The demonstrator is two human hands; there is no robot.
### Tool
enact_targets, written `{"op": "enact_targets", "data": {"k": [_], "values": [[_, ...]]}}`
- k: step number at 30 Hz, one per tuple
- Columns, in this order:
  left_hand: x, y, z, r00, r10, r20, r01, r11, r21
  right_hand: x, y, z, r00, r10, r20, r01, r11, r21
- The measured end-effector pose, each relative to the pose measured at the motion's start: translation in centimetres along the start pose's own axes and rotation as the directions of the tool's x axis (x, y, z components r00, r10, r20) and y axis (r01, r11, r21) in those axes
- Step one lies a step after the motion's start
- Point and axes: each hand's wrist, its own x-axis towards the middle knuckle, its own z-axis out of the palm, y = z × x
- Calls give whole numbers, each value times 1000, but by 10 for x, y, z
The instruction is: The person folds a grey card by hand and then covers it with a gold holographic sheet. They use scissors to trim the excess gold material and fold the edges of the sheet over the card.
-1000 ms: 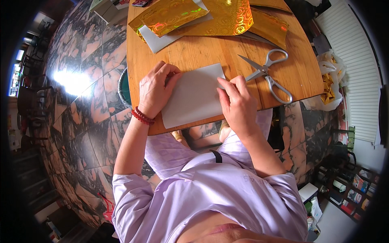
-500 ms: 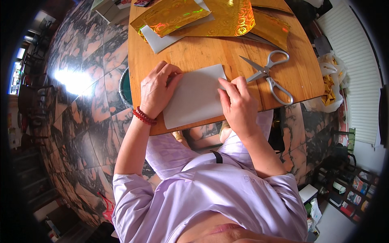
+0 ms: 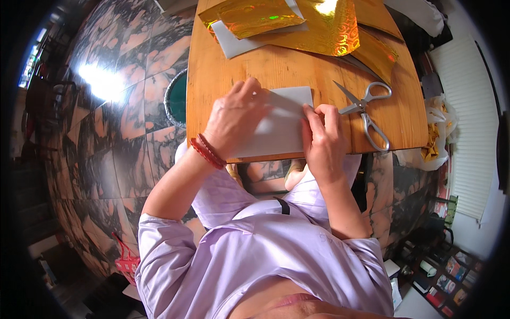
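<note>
A white-grey sheet of paper (image 3: pixel 289 130) lies at the table's near edge, in front of me. Over its left side is my left hand (image 3: pixel 239 114), its fingers curved and partly smeared by motion, so I cannot make out whether they grip the paper. My right hand (image 3: pixel 325 141) has thumb and fingertips pinched at the sheet's right edge. Just right of that hand, a pair of metal scissors (image 3: pixel 362 107) rests with its blades apart. A red beaded bracelet (image 3: pixel 207 152) circles my left wrist.
Shiny gold patterned sheets (image 3: pixel 332 34) with a white underside are piled at the wooden table's (image 3: pixel 239 69) far end. A round green container (image 3: pixel 178 101) stands left of the table. At the right hangs a plastic bag (image 3: pixel 445 127) with gold scraps.
My left hand has shifted rightward across the paper, covering more of its left side. The right hand stays at the right edge. The whole view has swung slightly.
</note>
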Motion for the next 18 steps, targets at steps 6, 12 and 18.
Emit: {"op": "enact_targets", "data": {"k": [6, 12, 18], "values": [[-26, 47, 16, 984, -170, -45, 173, 982, 73, -3, 0, 0, 999, -21, 39, 20, 999, 29], [-34, 54, 30, 968, -239, -74, 245, 966, 87, -3, 3, 0, 999, 1, 53, -2, 1000, 10], [-40, 54, 31, 963, -253, -95, 259, 964, 57, -2, 4, 1, 998, -47, 51, 48, 999, -12]]}}
